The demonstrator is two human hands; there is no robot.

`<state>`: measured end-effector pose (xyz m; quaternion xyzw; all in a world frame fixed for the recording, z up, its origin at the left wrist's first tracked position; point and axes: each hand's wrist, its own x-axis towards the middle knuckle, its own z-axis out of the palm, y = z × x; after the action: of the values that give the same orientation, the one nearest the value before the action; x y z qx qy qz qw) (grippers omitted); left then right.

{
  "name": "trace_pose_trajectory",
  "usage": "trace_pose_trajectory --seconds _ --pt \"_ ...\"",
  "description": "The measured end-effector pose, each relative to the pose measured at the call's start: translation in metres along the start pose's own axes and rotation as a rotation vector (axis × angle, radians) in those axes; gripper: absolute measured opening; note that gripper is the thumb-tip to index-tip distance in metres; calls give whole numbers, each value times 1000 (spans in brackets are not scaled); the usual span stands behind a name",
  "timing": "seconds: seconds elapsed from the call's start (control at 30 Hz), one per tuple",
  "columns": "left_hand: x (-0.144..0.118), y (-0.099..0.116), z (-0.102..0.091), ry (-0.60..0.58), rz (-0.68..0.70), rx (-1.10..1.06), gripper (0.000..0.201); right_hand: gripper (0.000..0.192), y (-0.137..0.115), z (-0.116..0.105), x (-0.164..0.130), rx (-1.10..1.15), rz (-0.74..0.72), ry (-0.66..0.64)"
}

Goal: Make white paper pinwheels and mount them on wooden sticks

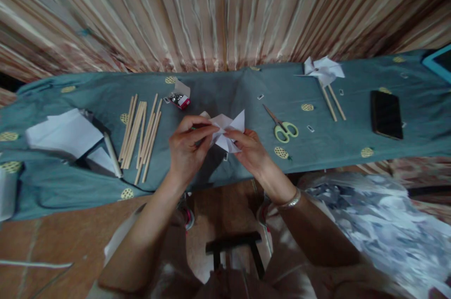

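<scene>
Folded paper [226,124] pinched from both sides

At my far left, smooth white sheets [68,134] lay stacked, angular at the corners, on the soft, creased teal cloth [225,90]. Slim, round-sided wooden sticks [139,134] came next, then an open little carton [181,97] of shiny metal pieces. My left hand [189,146] had thumb and fingers drawn together on the crisp, pointed paper at the table's near edge; my right hand [252,151] gripped its other side, thumb on top. Further right were green-handled scissors [282,125], white paper pinwheels [324,71] with sticks, and a dark, flat phone [386,115].
</scene>
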<state>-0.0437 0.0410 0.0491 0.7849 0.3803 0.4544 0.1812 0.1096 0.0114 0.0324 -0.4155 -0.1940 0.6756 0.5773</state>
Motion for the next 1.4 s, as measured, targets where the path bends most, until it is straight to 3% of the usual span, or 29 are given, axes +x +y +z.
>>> trace_pose_trajectory --seconds 0.37,1.07,1.4 --pt "0 2 0 -14 -16 19 8 16 0 -3 1 -5 9 1" --pt "-4 -6 0 -129 130 164 16 17 -1 1 -1 -1 9 20" --pt "-4 -7 1 -120 213 230 18 19 -2 0 -1 -38 3 26"
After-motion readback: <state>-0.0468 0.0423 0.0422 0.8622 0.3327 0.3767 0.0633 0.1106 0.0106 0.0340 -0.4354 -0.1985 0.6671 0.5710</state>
